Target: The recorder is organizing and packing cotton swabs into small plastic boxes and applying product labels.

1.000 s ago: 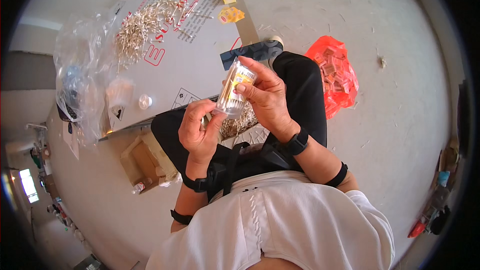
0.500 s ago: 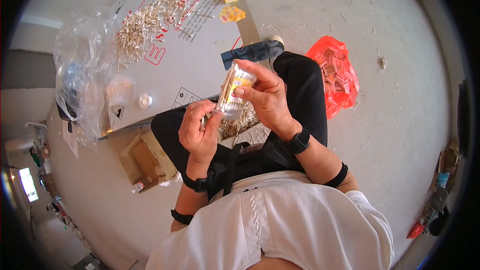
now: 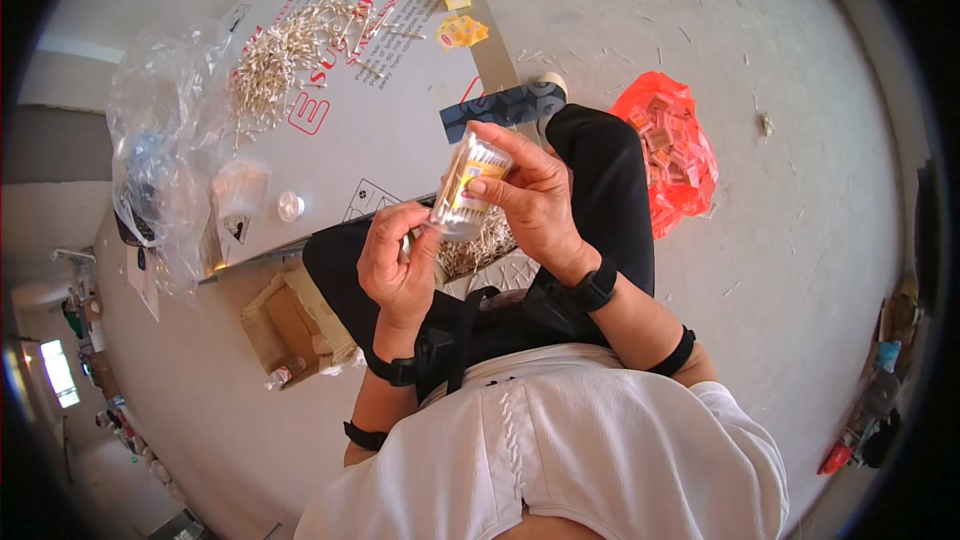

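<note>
While the right hand's grip was closed around the jar, pressing its yellow label, the left hand's grip was nearly closed, pinching the jar's near edge. The jar tilted above loose swabs. Left of it, the table carried a white cap; right of it, a red bag lay on the floor.
</note>
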Available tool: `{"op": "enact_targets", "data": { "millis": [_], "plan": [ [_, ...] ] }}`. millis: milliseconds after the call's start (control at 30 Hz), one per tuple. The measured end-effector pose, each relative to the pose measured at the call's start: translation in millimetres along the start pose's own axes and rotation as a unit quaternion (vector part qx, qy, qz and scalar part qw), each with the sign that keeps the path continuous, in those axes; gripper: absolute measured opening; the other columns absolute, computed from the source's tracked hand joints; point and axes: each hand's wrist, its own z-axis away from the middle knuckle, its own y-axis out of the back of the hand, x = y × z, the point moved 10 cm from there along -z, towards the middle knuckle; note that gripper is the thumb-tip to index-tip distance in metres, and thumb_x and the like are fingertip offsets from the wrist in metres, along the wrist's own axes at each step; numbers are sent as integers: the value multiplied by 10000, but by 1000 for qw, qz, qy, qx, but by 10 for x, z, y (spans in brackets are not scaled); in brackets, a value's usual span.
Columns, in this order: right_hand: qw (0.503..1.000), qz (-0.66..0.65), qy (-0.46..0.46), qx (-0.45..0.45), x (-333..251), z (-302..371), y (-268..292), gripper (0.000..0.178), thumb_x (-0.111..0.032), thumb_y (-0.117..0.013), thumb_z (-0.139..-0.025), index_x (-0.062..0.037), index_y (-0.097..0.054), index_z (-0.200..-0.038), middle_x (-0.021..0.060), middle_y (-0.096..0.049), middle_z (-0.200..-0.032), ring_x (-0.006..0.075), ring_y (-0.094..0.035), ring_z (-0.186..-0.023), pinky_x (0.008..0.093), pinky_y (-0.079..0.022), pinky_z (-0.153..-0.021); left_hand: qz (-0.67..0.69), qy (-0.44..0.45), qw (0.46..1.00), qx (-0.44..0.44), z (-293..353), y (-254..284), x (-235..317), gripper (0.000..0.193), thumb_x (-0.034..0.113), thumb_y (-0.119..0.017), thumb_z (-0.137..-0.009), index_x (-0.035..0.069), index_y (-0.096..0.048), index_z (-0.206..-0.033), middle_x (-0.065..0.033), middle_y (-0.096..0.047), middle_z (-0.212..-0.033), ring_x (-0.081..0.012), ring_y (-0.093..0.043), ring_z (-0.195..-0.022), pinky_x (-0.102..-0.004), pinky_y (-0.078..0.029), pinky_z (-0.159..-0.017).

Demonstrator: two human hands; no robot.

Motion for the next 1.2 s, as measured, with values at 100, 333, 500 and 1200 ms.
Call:
{"op": "enact_targets", "data": {
  "millis": [100,333,500,1200],
  "plan": [
    [1000,8,-2,-1,43,0,32,518,71,-699,-792,-56,-585,-1281,51,-601,-1239,103,-574,-1054,254,-502,-907,-2,-11,1000,-4,-1,-9,18,241,-52,-721,-775,0,-604,-979,-116,-648,-899,-213,-622,-811,-279,-502,-708],
    [1000,-12,-5,9,72,-8,46,487,79,-689,-796,-47,-600,-1258,37,-622,-1187,111,-586,-1024,252,-502,-890,1,-29,1000,-3,12,12,45,254,-65,-707,-777,-12,-593,-997,-127,-642,-900,-220,-618,-802,-287,-504,-715],
    [999,-19,-14,24,115,-11,83,479,80,-689,-796,-42,-603,-1252,36,-628,-1166,113,-590,-1018,250,-501,-884,23,-12,1000,-10,24,-2,21,271,-72,-711,-776,-17,-591,-1013,-119,-632,-965,-191,-601,-828,-273,-498,-724],
    [984,-123,-82,95,343,23,184,411,86,-639,-841,-28,-595,-1234,69,-648,-1077,129,-635,-931,271,-559,-817,-169,-130,977,5,-67,-92,271,270,-55,-740,-692,29,-592,-901,-101,-575,-835,-267,-562,-709,-346,-462,-597]
  ]
}}
